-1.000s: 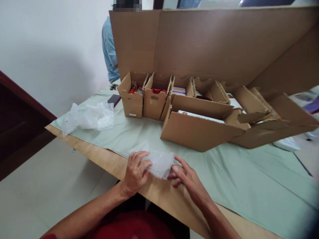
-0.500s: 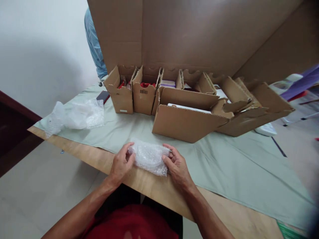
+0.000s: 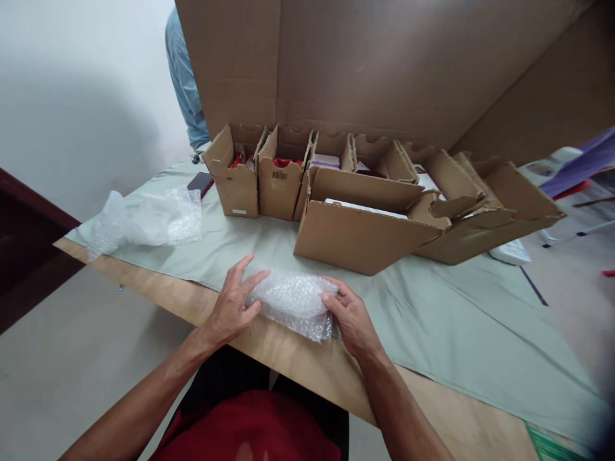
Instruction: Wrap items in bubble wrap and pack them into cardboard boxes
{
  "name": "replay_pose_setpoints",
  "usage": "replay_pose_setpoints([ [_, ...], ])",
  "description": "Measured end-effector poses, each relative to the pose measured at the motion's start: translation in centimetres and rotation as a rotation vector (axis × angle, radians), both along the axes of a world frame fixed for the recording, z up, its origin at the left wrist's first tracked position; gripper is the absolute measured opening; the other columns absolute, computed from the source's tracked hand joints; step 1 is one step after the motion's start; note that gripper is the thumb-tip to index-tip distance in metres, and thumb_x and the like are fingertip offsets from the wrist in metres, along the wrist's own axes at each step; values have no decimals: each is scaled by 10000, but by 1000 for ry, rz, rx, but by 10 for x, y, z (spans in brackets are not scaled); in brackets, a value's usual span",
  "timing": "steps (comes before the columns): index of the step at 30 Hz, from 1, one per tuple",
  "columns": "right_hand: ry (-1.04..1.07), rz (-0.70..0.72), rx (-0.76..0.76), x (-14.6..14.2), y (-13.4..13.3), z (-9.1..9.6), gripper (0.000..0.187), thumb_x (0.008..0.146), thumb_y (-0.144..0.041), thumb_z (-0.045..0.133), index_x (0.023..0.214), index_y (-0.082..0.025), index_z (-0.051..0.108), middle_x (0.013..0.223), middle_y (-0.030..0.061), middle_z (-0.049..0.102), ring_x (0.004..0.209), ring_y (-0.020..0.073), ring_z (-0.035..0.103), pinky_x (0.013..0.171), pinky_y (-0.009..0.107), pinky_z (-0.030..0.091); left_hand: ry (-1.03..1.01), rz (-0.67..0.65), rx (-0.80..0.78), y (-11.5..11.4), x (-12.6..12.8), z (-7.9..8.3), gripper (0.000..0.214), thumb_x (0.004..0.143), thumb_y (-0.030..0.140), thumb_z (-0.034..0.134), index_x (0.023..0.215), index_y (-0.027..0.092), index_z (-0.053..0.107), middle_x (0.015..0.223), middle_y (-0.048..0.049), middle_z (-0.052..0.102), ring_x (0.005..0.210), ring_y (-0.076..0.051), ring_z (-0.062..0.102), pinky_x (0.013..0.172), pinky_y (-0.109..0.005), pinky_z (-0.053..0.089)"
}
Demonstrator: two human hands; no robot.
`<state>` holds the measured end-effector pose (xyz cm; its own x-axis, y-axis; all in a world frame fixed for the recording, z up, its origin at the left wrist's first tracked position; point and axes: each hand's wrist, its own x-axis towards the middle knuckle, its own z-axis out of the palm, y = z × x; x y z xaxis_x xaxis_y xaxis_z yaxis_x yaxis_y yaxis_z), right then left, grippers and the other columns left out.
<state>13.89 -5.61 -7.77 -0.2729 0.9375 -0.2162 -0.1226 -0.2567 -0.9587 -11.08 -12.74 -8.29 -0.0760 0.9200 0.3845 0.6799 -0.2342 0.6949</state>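
The bubble-wrap bundle (image 3: 291,301) is kept at the table's (image 3: 298,368) near edge. The left hand's (image 3: 230,308) earlier grip is now loosened, its fingers spread flat against the left end, so the wrap seems smoothed rather than held. The right end is cupped by the right hand (image 3: 353,318); whether it is gripped cannot be told.

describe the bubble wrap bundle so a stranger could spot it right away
On the wooden table with the pale green cloth, look at the near edge, in front of the cardboard boxes. A bubble-wrap bundle lies there between the left hand and right hand. Unlike the loose bubble wrap spread at the far left, it is rolled up compact.
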Motion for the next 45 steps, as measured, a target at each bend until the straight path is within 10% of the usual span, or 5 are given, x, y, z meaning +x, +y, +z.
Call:
replay_pose_setpoints([
  [8,9,129,-11,13,2,11,851,666,-528,875,1404,-274,536,830,-9,672,718,167,620,665,289,488,-376,28,-199,21,2,32,202,867,374,633,830,188,704,735,-8,704,711,-168,660,688,-282,513],
  [18,-18,346,-60,5,-4,13,368,739,-505,839,908,-189,754,807,18,692,696,146,588,653,272,455,-123,360,83,25,-15,18,368,846,332,624,1170,162,658,983,-78,683,964,-228,643,764,-318,517],
  [25,-80,286,-3,4,-2,6,351,757,-544,807,787,-199,752,700,-5,630,635,131,511,626,271,394,-234,-62,-153,-15,48,16,159,897,310,612,791,196,642,693,4,648,626,-131,587,600,-246,457],
  [36,-120,499,113,-3,-13,11,443,707,-562,833,659,-206,574,658,-34,528,645,126,446,599,246,350,-527,-153,-494,2,67,14,249,811,384,649,676,191,568,631,33,562,599,-120,505,554,-233,391],
  [45,-329,-109,256,66,-5,34,405,792,-596,727,623,-228,698,761,62,714,781,228,633,783,352,506,-858,76,-462,5,-27,41,168,653,324,737,703,179,669,720,-49,740,661,-192,673,664,-314,528],
])
